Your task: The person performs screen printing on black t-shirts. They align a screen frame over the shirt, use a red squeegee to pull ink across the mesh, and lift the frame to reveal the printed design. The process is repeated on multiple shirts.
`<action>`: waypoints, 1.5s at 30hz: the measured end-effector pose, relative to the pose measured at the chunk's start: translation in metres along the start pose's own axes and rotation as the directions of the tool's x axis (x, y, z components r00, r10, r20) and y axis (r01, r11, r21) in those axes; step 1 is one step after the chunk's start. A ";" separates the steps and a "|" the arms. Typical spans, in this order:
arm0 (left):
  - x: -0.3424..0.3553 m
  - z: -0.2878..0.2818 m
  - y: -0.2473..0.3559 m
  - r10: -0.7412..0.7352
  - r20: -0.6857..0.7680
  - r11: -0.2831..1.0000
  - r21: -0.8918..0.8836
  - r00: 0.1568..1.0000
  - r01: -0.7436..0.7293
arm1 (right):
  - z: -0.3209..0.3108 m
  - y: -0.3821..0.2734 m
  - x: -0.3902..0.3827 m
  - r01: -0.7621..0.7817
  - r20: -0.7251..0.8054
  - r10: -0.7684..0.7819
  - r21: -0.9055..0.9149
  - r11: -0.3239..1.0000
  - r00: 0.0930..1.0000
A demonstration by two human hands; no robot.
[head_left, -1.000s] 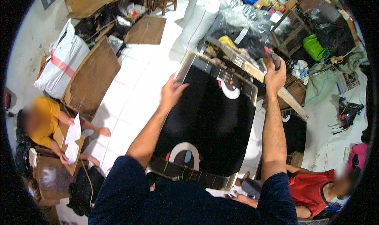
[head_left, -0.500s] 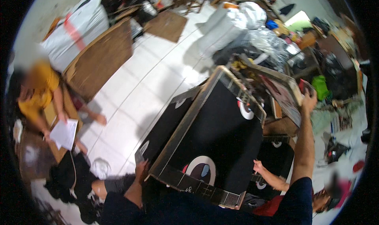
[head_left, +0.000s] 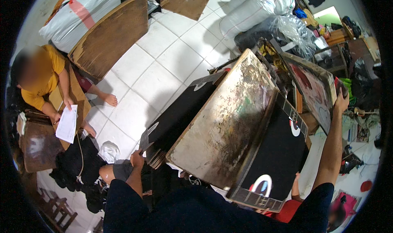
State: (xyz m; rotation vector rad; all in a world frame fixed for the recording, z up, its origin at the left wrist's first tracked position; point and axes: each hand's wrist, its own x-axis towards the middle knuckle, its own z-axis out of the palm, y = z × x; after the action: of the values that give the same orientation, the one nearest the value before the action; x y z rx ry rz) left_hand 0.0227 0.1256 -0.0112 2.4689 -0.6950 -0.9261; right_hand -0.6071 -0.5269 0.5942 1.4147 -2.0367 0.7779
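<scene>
My left hand [head_left: 137,160] is closed at the near corner of a black printed panel [head_left: 184,104] on the left, which lies over a stack of thin sheets. My right hand [head_left: 342,101] is closed at the far right corner of a tilted wooden-framed screen [head_left: 313,90], beside a small red and dark piece I cannot make out. Between my arms lies a stained, worn board [head_left: 221,126]. Another black panel [head_left: 272,149] with white eye-like prints leans over its right side. A co-worker's fingers [head_left: 264,211] are at that panel's near edge.
A seated person in yellow [head_left: 47,83] at the left holds white paper [head_left: 67,123]. Brown boards [head_left: 112,42] lean by a big white sack [head_left: 88,14]. More sacks [head_left: 247,14] and piled clutter stand at the back right. A co-worker in red [head_left: 288,210] is close on my right.
The middle black panel has shifted right, baring the stained board. My right hand and the framed screen have moved right. The view has shifted too.
</scene>
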 end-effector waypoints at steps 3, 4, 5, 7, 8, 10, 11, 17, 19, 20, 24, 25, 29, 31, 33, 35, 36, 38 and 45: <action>0.013 -0.022 0.028 0.090 -0.038 0.995 -0.036 0.995 -0.091 | 0.002 0.000 0.001 -0.024 -0.022 0.023 -0.054 0.998 0.999; 0.016 -0.029 0.046 0.166 -0.118 0.979 -0.103 0.979 -0.178 | 0.002 -0.001 0.000 -0.009 -0.014 0.009 -0.020 1.000 1.000; 0.017 -0.038 0.069 0.324 -0.236 0.945 0.034 0.916 -0.325 | 0.001 -0.002 0.000 -0.011 0.024 0.010 0.004 1.000 1.000; 0.031 -0.056 0.131 0.589 -0.383 0.761 -0.033 0.711 -0.648 | -0.002 -0.007 -0.001 0.000 0.069 -0.006 0.090 0.996 0.998; 0.040 -0.064 0.169 0.664 -0.418 0.683 0.000 0.620 -0.731 | -0.005 -0.011 -0.002 0.007 0.066 -0.012 0.078 0.997 0.998; 0.060 -0.075 0.252 0.742 -0.482 0.535 0.008 0.466 -0.845 | -0.009 -0.020 -0.007 0.008 0.055 -0.013 0.086 0.996 0.998; 0.064 -0.079 0.293 0.743 -0.513 0.503 0.004 0.430 -0.864 | -0.012 -0.025 -0.010 -0.020 0.062 0.013 0.105 0.994 0.998; 0.027 -0.106 0.491 0.743 -0.652 0.286 0.104 0.152 -0.952 | -0.033 -0.052 -0.032 -0.026 0.042 0.019 0.157 0.987 0.999; -0.010 -0.130 0.519 0.739 -0.666 0.262 0.146 0.101 -0.954 | -0.038 -0.056 -0.036 -0.029 0.051 0.020 0.175 0.984 0.998; -0.031 -0.146 0.526 0.730 -0.679 0.252 0.160 0.079 -0.955 | -0.040 -0.059 -0.036 -0.045 0.069 0.032 0.189 0.981 0.997; -0.131 -0.188 0.526 0.760 -0.649 0.240 0.250 0.022 -0.938 | -0.040 -0.061 -0.034 -0.028 0.098 0.006 0.221 0.975 0.995; -0.157 -0.191 0.522 0.779 -0.624 0.167 0.290 -0.054 -0.942 | -0.038 -0.062 -0.033 -0.011 0.086 -0.010 0.239 0.971 0.996; -0.262 -0.150 0.497 0.852 -0.476 -0.021 0.383 -0.217 -0.923 | -0.029 -0.062 -0.025 0.138 0.028 -0.158 0.356 0.924 0.987; -0.311 -0.098 0.479 0.926 -0.285 -0.170 0.271 -0.248 -0.947 | -0.027 -0.060 -0.025 0.114 0.049 -0.139 0.341 0.933 0.989; -0.348 -0.033 0.462 0.994 -0.041 -0.111 -0.154 -0.105 -0.982 | -0.027 -0.057 -0.027 0.132 0.096 -0.182 0.382 0.915 0.979; -0.363 0.034 0.453 0.947 0.181 -0.204 -0.302 -0.266 -0.931 | -0.027 -0.061 -0.030 0.124 0.091 -0.171 0.383 0.915 0.981; -0.365 0.060 0.446 0.936 0.168 -0.257 -0.272 -0.308 -0.928 | -0.027 -0.063 -0.032 0.112 0.078 -0.152 0.377 0.919 0.985; -0.362 0.099 0.428 0.912 0.195 -0.331 -0.170 -0.361 -0.928 | -0.029 -0.065 -0.034 0.106 0.066 -0.140 0.370 0.923 0.988; -0.237 0.071 0.374 0.972 0.057 0.233 -0.101 0.228 -0.967 | -0.032 -0.056 -0.031 0.033 0.177 -0.086 0.284 0.958 0.980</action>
State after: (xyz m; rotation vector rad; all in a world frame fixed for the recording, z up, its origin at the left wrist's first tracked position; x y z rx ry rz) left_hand -0.2953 -0.0470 0.2528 1.3256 -1.9150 -0.4770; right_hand -0.5412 -0.4996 0.6032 1.7589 -2.0727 0.9689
